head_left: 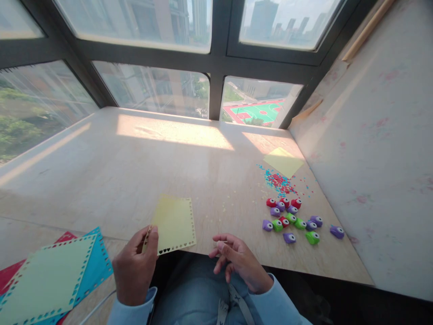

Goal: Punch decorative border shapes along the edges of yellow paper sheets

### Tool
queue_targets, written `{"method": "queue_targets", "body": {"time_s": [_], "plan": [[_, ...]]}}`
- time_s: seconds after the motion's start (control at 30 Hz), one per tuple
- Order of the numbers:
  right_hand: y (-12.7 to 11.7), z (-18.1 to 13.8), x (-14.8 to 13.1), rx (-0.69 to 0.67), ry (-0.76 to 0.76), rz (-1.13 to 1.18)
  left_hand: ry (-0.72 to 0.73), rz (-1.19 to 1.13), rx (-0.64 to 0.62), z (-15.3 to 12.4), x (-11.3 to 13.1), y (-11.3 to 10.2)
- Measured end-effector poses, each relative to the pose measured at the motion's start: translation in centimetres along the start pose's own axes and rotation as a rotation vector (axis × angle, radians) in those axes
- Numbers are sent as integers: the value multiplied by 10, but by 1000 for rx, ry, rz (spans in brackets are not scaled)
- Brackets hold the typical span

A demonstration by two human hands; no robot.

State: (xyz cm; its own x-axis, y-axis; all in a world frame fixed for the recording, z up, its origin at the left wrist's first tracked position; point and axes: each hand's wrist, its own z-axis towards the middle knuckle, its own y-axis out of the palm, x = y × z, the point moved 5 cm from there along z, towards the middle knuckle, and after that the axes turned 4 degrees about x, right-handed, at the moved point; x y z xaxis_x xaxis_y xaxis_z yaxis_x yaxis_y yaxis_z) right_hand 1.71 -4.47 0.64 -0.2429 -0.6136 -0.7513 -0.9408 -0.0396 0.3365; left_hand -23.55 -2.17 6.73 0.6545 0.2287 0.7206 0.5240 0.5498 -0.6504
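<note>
My left hand (135, 268) pinches the near left corner of a pale yellow paper sheet (175, 223) whose edges are punched with small holes and hearts. The sheet rests partly on the wooden table (135, 167) at its near edge. My right hand (237, 259) hovers just right of the sheet over my lap, fingers loosely curled and apart, holding nothing. A cluster of small red, purple and green craft punches (292, 219) lies on the table to the right of my right hand.
A stack of punched sheets in green, blue and red (50, 275) lies at the near left. Coloured confetti (279, 180) and a plain yellow sheet (283, 161) sit at the far right. A wall (372, 158) borders the right; windows (152, 90) run along the back.
</note>
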Motion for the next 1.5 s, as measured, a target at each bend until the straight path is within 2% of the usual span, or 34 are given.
{"method": "queue_targets", "body": {"time_s": [0.1, 0.2, 0.3, 0.53, 0.63, 0.83, 1.07, 1.5], "plan": [[-10, -2, 8, 23, -12, 16, 213, 113, 141, 2, 12, -7], [-16, -3, 12, 41, -42, 32, 325, 158, 216, 4, 20, -8], [-18, -5, 13, 52, -62, 43, 380, 182, 199, 7, 27, -1], [-24, -10, 12, 31, -59, 52, 384, 123, 88, 8, 40, 30], [-28, -12, 12, 41, -67, 56, 337, 77, 24, 2, 46, 43], [-36, -16, 14, 56, -85, 53, 78, -145, -216, -14, 49, 68], [-47, -21, 17, 86, -84, 53, 6, -236, -267, -26, 56, 93], [-63, -33, 24, 163, -16, 124, -120, -461, -405, -44, 101, 141]]}}
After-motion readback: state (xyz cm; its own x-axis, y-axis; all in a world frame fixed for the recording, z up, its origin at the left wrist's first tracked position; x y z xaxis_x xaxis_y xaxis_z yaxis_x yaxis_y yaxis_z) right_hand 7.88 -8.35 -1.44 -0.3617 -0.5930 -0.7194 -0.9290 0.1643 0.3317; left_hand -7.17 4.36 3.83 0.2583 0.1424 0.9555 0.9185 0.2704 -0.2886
